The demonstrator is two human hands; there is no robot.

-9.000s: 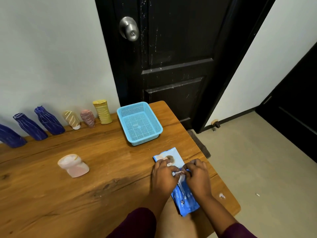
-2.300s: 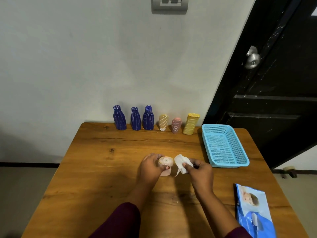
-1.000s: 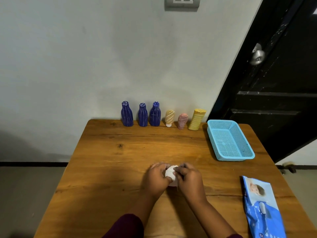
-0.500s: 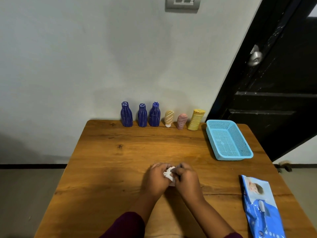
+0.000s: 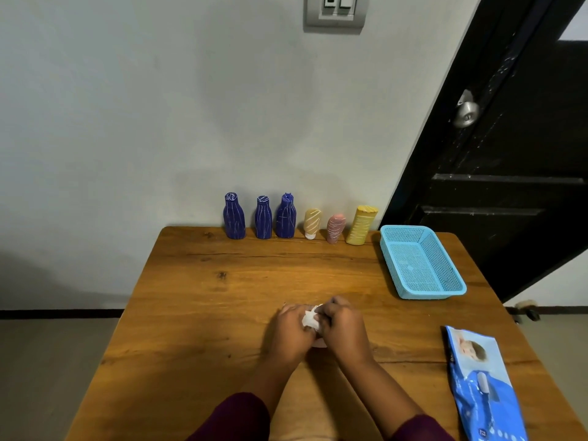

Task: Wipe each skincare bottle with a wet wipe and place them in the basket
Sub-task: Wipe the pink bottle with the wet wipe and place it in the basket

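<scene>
Both hands meet over the middle of the wooden table [image 5: 197,313]. My left hand [image 5: 291,332] grips a small pale pink bottle [image 5: 319,344], almost all of it hidden by my fingers. My right hand [image 5: 343,329] presses a white wet wipe [image 5: 310,318] against the bottle's top. Along the wall stand three dark blue bottles [image 5: 234,220], [image 5: 263,221], [image 5: 285,220], a cream tube [image 5: 311,223], a pink tube [image 5: 335,228] and a yellow bottle [image 5: 361,224]. The light blue mesh basket [image 5: 393,268] at the table's right has nothing in it.
A blue wet-wipe pack [image 5: 480,386] lies at the table's front right corner. A black door with a metal knob [image 5: 465,111] stands behind the basket. A light switch [image 5: 337,9] is on the grey wall above the bottles.
The wipe has shifted slightly over the bottle between my hands. Both hands stay in the same spot on the table.
</scene>
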